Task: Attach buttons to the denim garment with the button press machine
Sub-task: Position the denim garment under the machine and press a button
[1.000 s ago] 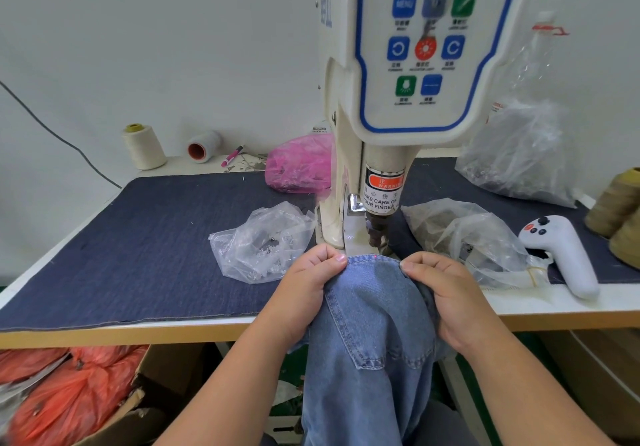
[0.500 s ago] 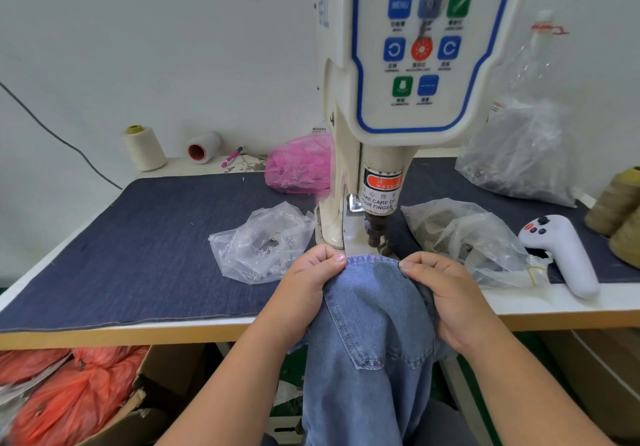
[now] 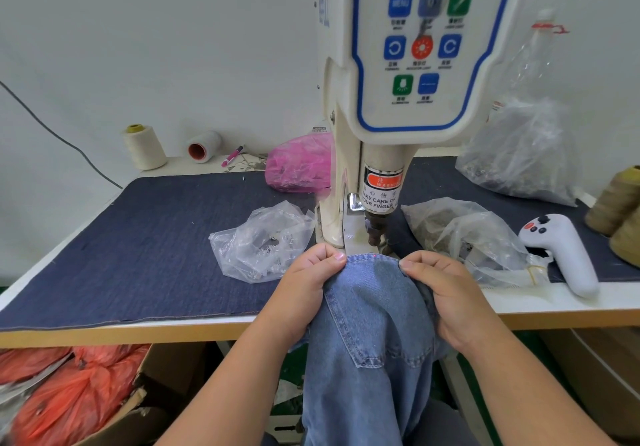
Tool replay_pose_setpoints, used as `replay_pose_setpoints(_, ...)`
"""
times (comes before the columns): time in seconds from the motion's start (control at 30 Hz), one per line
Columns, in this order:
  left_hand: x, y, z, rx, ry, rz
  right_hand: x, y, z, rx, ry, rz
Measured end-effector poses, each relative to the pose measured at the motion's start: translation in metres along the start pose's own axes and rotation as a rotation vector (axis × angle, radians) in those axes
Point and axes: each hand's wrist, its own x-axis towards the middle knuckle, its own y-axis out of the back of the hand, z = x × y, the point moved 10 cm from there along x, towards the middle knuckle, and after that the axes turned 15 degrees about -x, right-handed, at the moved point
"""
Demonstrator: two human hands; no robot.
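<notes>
- Left hand [image 3: 304, 293] and right hand [image 3: 446, 296] are pinching the jeans [image 3: 374, 324] with curled fingers.
- Jeans edge is lying under the press [image 3: 377, 234], at twelve o'clock from the hands.

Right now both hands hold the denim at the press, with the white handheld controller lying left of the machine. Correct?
Not quite. The white handheld controller lies right of the machine, as the head view shows. Both the left hand and right hand do hold the denim.

left hand [image 3: 304, 286], right hand [image 3: 446, 293], hands side by side, fingers curled, pinching
</notes>
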Motion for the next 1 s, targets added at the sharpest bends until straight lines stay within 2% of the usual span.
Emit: replay_pose_setpoints(1.0, 0.0004, 0.0001, 0.0005, -0.041, -0.004, -0.011, 0.0005, -0.0015, 0.0005, -0.040, 0.007, -0.025)
